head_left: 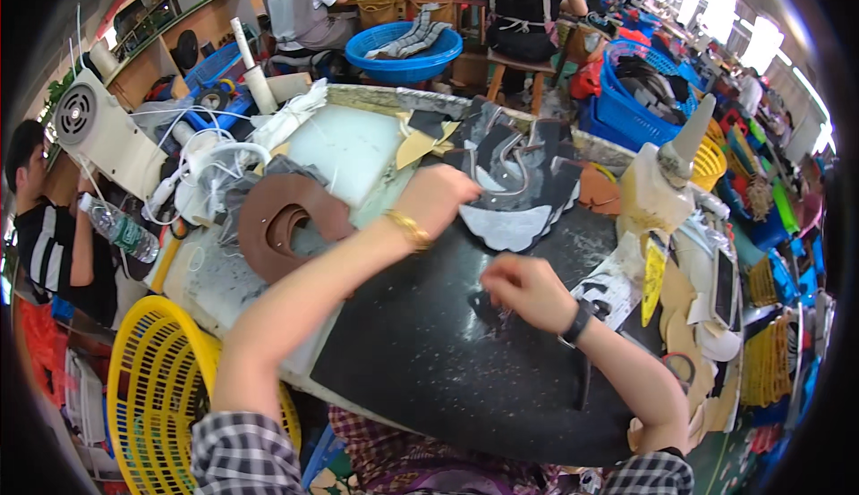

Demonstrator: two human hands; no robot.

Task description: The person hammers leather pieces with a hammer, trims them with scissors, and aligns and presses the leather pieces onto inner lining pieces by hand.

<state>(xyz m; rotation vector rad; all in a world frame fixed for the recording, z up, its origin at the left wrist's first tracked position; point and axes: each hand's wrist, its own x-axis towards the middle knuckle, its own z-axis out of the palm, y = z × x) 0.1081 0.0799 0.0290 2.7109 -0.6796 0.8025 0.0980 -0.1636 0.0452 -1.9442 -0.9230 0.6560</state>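
My left hand (440, 200), with a gold bracelet at the wrist, reaches over a black work board (429, 352). Its fingers are drawn together at the edge of dark shoe-upper pieces (546, 151); whether it pinches one is hidden. Just in front of those pieces lies a pale grey crescent-shaped piece (506, 225). My right hand (530, 291), wearing a dark watch, hovers over the board with its fingers curled; I cannot see anything between them. Left of my left forearm sits a stack of curved brown strips (259, 227).
A yellow basket (161, 388) stands at the table's left. Cables and a white machine (116, 133) crowd the far left. A cloudy plastic container (651, 191) and scraps line the right edge. Blue baskets (403, 66) and seated people are beyond the table; another person is at left.
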